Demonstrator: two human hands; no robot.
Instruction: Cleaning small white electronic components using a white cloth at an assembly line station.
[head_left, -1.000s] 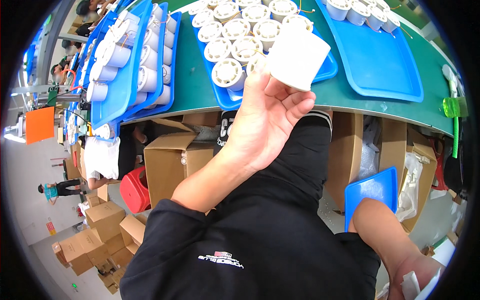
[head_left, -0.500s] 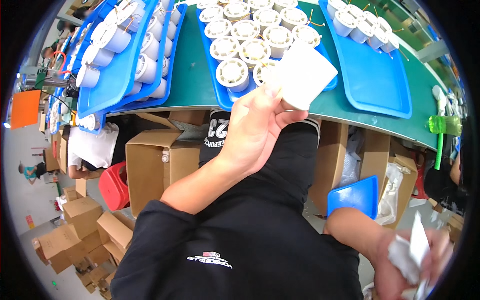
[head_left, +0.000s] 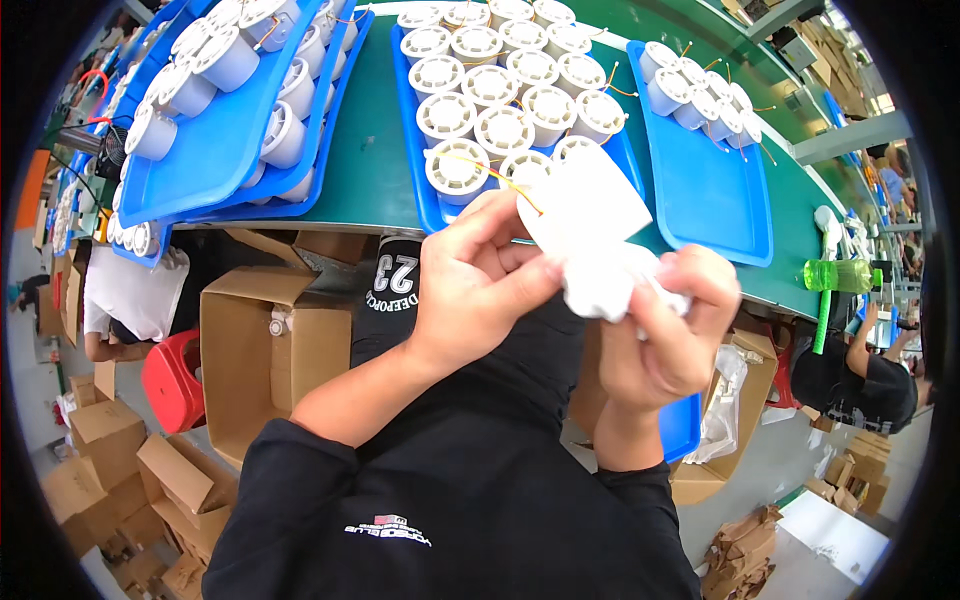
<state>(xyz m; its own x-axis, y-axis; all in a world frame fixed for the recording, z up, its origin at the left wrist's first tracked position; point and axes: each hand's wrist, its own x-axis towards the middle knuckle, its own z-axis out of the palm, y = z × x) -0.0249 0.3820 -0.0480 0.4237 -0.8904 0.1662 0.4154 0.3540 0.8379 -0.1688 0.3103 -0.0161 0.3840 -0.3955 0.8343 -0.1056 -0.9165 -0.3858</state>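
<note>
In front of my chest, my left hand (head_left: 460, 290) grips a white cylindrical housing (head_left: 604, 198), tilted, its smooth wall facing up. Red and yellow wires stick out on its left side, beside my fingers. My right hand (head_left: 660, 345) pinches a crumpled white wipe (head_left: 604, 280) against the lower edge of that housing. Just beyond, a blue tray (head_left: 432, 212) on the green table holds several similar white housings (head_left: 457, 170) with slotted round tops and thin wires.
Stacked blue trays (head_left: 200, 178) of housings stand at the left. A partly filled blue tray (head_left: 712, 205) lies at the right, near a green bottle (head_left: 840, 276). Below the table are cardboard boxes (head_left: 240, 350) and a red stool (head_left: 172, 380). A person in white (head_left: 138, 290) sits at far left.
My right hand has come up from the lower right with the wipe and now presses it to the housing. The housing has turned slightly in my left hand, showing its wires.
</note>
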